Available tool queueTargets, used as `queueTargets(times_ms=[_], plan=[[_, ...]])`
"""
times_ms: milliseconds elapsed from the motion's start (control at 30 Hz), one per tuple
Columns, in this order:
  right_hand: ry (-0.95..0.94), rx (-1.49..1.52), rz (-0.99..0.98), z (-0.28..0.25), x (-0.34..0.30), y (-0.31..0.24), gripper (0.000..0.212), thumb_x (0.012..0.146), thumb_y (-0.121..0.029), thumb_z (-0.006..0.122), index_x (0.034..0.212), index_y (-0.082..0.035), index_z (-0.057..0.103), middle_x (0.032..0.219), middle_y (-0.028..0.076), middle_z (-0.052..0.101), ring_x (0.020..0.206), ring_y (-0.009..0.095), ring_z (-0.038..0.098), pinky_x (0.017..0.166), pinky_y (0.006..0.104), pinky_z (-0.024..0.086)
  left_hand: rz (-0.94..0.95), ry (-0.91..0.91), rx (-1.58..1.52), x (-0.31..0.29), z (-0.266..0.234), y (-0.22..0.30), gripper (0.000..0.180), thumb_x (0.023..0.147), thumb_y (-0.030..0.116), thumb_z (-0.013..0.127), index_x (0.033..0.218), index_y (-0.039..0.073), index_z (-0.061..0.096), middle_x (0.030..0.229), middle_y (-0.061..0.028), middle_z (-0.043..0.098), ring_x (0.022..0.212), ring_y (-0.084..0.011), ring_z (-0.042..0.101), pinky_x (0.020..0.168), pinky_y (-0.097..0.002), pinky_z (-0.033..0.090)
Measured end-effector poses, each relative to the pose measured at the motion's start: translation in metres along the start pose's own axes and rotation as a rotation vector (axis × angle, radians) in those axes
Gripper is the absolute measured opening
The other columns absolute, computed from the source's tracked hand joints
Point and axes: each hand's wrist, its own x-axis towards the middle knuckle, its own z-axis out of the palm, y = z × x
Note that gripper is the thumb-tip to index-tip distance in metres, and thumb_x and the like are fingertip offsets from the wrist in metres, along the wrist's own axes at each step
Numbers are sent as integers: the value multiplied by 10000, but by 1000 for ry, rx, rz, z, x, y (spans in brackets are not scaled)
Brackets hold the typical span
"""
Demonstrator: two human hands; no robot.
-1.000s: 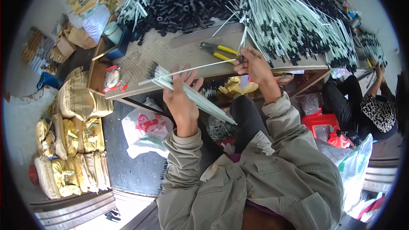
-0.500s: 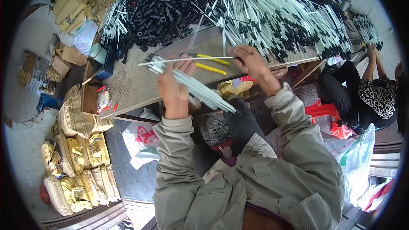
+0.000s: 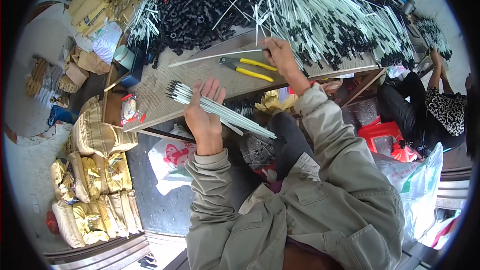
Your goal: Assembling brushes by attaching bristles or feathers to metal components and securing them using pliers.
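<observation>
My left hand (image 3: 204,125) is wrapped round a bundle of thin white rods (image 3: 237,117) with black tips, its fingertips raised. The bundle slants over my lap, in front of the table's near edge. My right hand (image 3: 281,59) pinches one single white rod (image 3: 216,57) by its right end and holds it out leftward over the table (image 3: 165,87). Just below that rod lies a pair of pliers (image 3: 250,67) with yellow handles, jaws to the left. Beyond my right hand spreads a big heap of white rods (image 3: 320,22) with black ends.
A heap of black ribbed parts (image 3: 197,10) covers the table's back left. A small blue box (image 3: 134,65) and a white cup (image 3: 123,56) stand at its left end. Filled sacks (image 3: 95,195) lie lower left. A co-worker (image 3: 442,105) sits at the right beside a red stool (image 3: 382,137).
My right hand has moved up and left, taking the single rod away from the bundle. My left hand has lowered slightly with the bundle.
</observation>
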Motion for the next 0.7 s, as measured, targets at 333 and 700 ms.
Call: queueTargets(times_ms=[333,700], plan=[[174,-1431,-569,25,85,-96,253,801,-274,557,767,-28,604,791,183,625,752,369,600,661,459,475,-37,40,54,-23,-20,7,300,942,210,382,1160,7,426,1130,-202,532,1022,-294,543,859,-393,450],[33,-1603,-130,48,160,-37,355,696,-332,610,929,-68,662,961,165,640,917,334,611,789,423,472,16,109,37,-25,-45,18,236,919,191,457,1047,-2,506,807,-146,619,684,-233,620,610,-327,520]])
